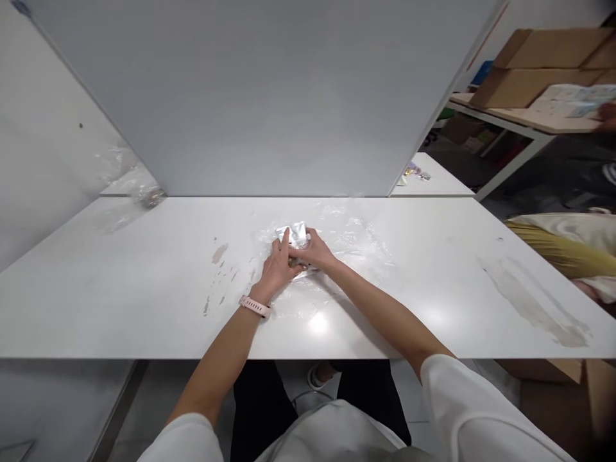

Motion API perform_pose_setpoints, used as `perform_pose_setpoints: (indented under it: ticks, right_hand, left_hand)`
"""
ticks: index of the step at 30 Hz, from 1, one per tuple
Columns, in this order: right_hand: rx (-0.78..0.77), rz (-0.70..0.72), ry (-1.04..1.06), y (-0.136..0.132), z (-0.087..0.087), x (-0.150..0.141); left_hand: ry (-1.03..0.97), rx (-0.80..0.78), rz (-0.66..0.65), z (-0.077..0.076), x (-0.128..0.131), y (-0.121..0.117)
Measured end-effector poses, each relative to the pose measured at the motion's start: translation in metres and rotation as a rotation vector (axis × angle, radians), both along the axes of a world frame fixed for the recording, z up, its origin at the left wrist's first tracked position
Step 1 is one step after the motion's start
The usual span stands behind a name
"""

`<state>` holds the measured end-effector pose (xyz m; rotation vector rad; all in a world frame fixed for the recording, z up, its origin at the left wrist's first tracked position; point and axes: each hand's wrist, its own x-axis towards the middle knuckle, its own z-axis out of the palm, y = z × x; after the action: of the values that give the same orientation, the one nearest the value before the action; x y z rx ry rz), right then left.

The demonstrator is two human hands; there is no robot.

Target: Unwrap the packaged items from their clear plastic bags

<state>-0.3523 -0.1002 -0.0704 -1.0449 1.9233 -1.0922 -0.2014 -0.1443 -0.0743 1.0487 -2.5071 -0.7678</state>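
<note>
Both hands' fingers, left and right, gripped silvery packets between them at frame center.

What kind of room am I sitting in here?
Probably a packing workspace or workshop: a long white table, a plain grey upright panel and brown cardboard boxes on another table show it.

The grey board stands upright at the back of the white desk. In front of the board, the left hand and right hand meet on a shiny silver packet. Clear plastic film lies beneath them, before the board. Left of the board's base sits crumpled clear plastic; right of the board, cardboard boxes rest on another desk.
</note>
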Motion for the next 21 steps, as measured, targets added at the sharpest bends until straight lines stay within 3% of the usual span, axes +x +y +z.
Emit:
perform_pose_setpoints:
  ticks: [5, 11, 13, 17, 21]
  right_hand:
    - [-0.096, 0.089, -0.297, -0.001, 0.000, -0.002]
    - [-0.164, -0.055, -0.626, 0.000, 0.000, -0.014]
    - [-0.190, -0.117, -0.670, 0.007, 0.003, -0.026]
    - [-0.272, -0.198, -0.715, 0.034, 0.013, -0.067]
    - [-0.419, -0.261, -0.737, 0.074, 0.023, -0.114]
  left_hand:
    - [0.006, -0.030, 0.054, 0.001, -0.004, 0.001]
    - [0.102, -0.039, -0.016, -0.004, -0.005, -0.003]
    - [0.059, -0.103, -0.094, -0.007, -0.004, -0.005]
    - [-0.236, -0.179, -0.317, -0.012, -0.002, -0.006]
    - [-0.372, -0.196, -0.351, -0.010, 0.005, -0.015]
